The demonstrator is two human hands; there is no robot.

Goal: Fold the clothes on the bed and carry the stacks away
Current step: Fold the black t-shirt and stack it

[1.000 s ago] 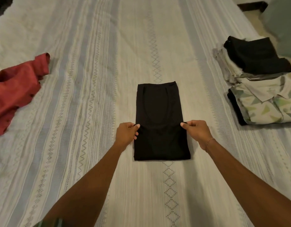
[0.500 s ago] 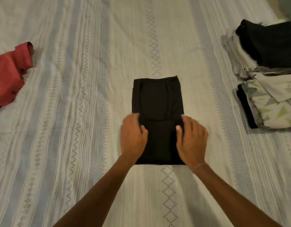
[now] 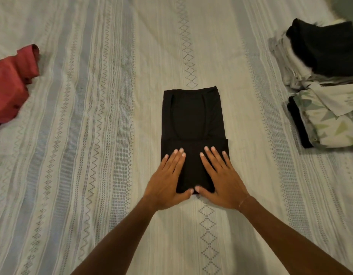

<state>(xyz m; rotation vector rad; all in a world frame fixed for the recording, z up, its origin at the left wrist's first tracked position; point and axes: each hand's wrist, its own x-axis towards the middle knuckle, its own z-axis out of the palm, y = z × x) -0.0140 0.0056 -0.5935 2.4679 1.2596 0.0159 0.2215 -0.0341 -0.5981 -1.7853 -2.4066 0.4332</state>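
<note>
Both hands have slid down to the near end of the black garment (image 3: 192,116) | left hand (image 3: 167,183) and right hand (image 3: 221,181) flat, fingers straight, pressing it | garment folded at bed (image 3: 112,195) centre | red shirt (image 3: 10,86) at 9 o'clock | folded stacks (image 3: 328,80) at 2 o'clock

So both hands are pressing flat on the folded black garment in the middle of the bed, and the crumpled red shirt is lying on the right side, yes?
Not quite. The head view shows the crumpled red shirt on the left side; folded stacks sit on the right. The rest holds: left hand and right hand press flat on the folded black garment.
</note>
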